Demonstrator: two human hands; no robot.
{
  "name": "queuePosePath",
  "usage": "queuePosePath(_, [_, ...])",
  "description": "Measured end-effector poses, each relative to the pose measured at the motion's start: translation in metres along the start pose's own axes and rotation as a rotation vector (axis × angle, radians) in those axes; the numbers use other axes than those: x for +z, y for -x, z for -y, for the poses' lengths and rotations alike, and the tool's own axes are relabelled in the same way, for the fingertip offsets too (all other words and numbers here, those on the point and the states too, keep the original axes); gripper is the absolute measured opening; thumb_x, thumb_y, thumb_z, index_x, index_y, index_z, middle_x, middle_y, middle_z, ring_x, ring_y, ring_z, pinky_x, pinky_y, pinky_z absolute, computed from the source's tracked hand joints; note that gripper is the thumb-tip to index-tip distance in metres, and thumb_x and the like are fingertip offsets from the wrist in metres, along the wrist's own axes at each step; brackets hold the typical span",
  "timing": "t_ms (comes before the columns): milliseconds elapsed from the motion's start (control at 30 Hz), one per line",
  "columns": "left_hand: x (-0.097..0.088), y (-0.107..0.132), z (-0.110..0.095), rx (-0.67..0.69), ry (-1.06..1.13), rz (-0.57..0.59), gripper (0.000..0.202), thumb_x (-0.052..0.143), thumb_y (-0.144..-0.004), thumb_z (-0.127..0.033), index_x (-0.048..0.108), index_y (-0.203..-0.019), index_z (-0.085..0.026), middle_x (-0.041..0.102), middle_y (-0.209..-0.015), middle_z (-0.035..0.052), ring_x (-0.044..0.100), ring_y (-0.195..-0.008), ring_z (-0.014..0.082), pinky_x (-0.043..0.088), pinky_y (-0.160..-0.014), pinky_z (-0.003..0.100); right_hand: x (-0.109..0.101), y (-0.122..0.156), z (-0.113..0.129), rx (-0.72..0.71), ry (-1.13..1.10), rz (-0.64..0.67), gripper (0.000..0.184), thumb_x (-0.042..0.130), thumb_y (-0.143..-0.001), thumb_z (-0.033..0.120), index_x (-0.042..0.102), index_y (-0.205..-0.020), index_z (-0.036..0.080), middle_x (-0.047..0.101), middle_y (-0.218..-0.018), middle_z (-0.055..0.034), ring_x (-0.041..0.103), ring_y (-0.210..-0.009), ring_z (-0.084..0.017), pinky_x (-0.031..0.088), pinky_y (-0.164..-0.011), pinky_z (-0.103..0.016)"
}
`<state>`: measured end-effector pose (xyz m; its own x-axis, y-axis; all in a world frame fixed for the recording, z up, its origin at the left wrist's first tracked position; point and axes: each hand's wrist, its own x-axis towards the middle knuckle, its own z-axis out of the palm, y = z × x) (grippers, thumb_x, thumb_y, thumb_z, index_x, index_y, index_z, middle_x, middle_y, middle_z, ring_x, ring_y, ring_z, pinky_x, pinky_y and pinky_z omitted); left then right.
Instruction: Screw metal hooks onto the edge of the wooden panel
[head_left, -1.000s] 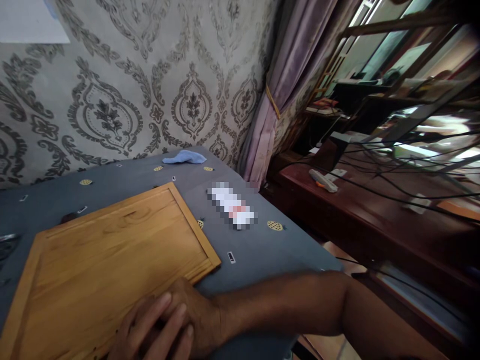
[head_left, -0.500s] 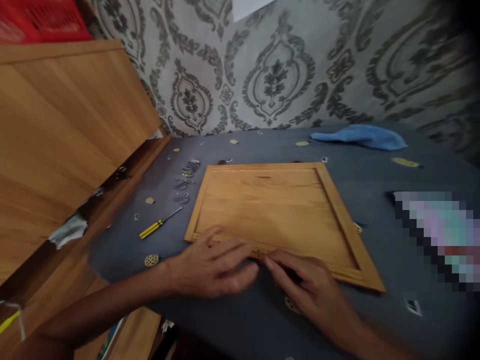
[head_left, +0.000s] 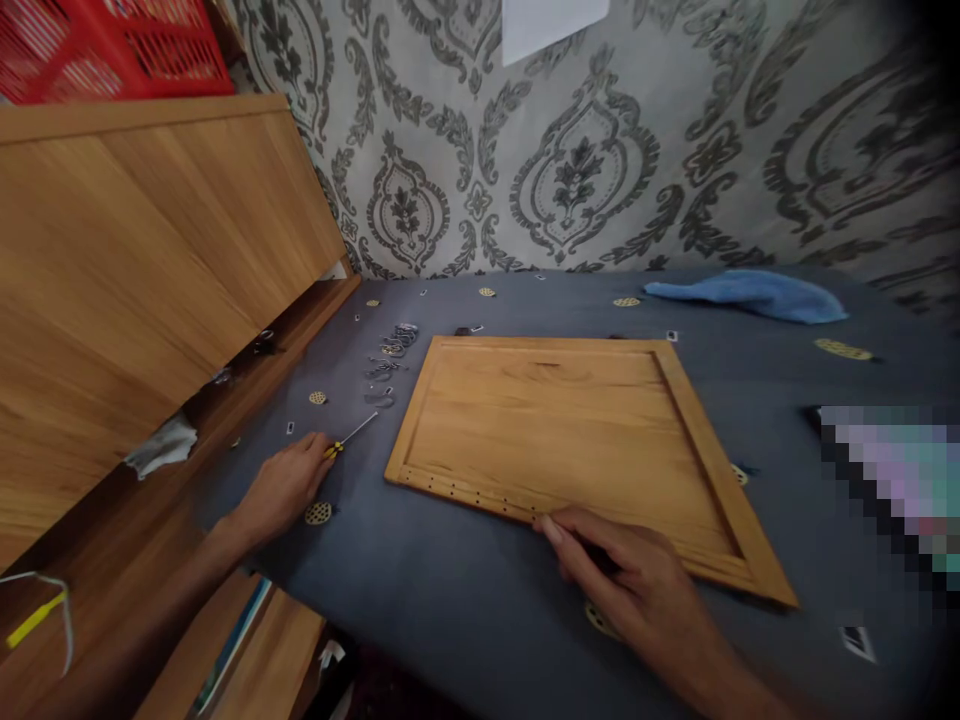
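Note:
My left hand (head_left: 283,490) is closed over the yellow handle of a screwdriver (head_left: 357,430), which lies on the grey cloth with its metal shaft pointing away to the right. A framed wooden panel (head_left: 540,420) lies flat in the middle, with a row of small dark holes along its near edge. At that edge my right hand (head_left: 637,575) has thumb and forefinger pinched together beside the holes. Whatever may be between these fingertips is too small to make out. Small metal pieces (head_left: 397,342), perhaps hooks, lie in little groups left of the panel.
A blue cloth (head_left: 750,296) lies at the back right, by the patterned wall. On the right is a blurred-out flat device (head_left: 892,480). Wooden furniture (head_left: 165,230) borders the left side, with a red basket (head_left: 127,50) on top.
My left hand has left the panel's near edge and moved left onto the screwdriver, gripping its handle. The right hand keeps its pinch at the edge. The view has shifted slightly.

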<state>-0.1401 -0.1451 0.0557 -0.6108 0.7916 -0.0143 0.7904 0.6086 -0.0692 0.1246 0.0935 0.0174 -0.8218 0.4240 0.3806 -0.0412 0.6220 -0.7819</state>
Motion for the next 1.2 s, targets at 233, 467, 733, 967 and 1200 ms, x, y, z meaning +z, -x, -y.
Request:
queuePosePath(233, [-0.024, -0.037, -0.054, 0.215, 0.234, -0.047, 0.023, 0.042, -0.100, -0.033, 0.057, -0.108, -0.016, 0.064, -0.096, 0.0041, 0.063, -0.086, 0.0147, 0.053, -0.078, 0.030, 0.002, 0.000, 0.000, -0.076, 0.012, -0.026, 0.038, 0.045, -0.097, 0.038, 0.060, -0.066, 0.021, 0.053, -0.050, 0.0026, 0.052, -0.044, -0.010, 0.040, -0.042, -0.021])
queuePosePath(467, [-0.010, -0.085, -0.137, 0.401, 0.291, -0.070, 0.029, 0.055, -0.095, -0.035, 0.059, -0.117, -0.017, 0.061, -0.118, 0.0096, 0.062, -0.101, 0.0187, 0.056, -0.088, 0.039, 0.003, -0.001, 0.001, -0.082, 0.019, -0.020, 0.039, 0.045, -0.097, 0.037, 0.058, -0.064, 0.022, 0.052, -0.049, 0.0036, 0.051, -0.042, -0.010, 0.038, -0.042, -0.020])
queuePosePath(733, [-0.013, -0.096, -0.069, 0.209, 0.265, -0.229, 0.033, 0.057, -0.094, -0.036, 0.057, -0.120, -0.016, 0.059, -0.123, 0.0104, 0.060, -0.109, 0.0220, 0.054, -0.093, 0.044, 0.001, 0.000, 0.000, -0.084, 0.022, 0.004, 0.037, 0.045, -0.097, 0.035, 0.060, -0.067, 0.020, 0.052, -0.051, 0.0037, 0.052, -0.044, -0.010, 0.038, -0.044, -0.020])
queuePosePath(967, [0.016, -0.098, 0.019, 0.062, 0.338, -0.124, 0.034, 0.058, -0.093, -0.036, 0.057, -0.119, -0.014, 0.061, -0.116, 0.0094, 0.063, -0.101, 0.0202, 0.056, -0.087, 0.041, 0.001, -0.001, 0.000, -0.076, 0.038, 0.004, 0.037, 0.044, -0.098, 0.035, 0.061, -0.068, 0.020, 0.054, -0.051, 0.0023, 0.053, -0.044, -0.011, 0.039, -0.044, -0.021])
queuePosePath(1200, [0.037, -0.110, 0.033, 0.083, 0.552, -0.064, 0.034, 0.058, -0.093, -0.037, 0.057, -0.119, -0.014, 0.061, -0.117, 0.0097, 0.062, -0.103, 0.0206, 0.056, -0.088, 0.042, 0.003, -0.002, 0.002, -0.024, 0.080, 0.004, 0.042, 0.044, -0.098, 0.040, 0.058, -0.063, 0.022, 0.052, -0.048, 0.0026, 0.051, -0.042, -0.011, 0.038, -0.043, -0.022])
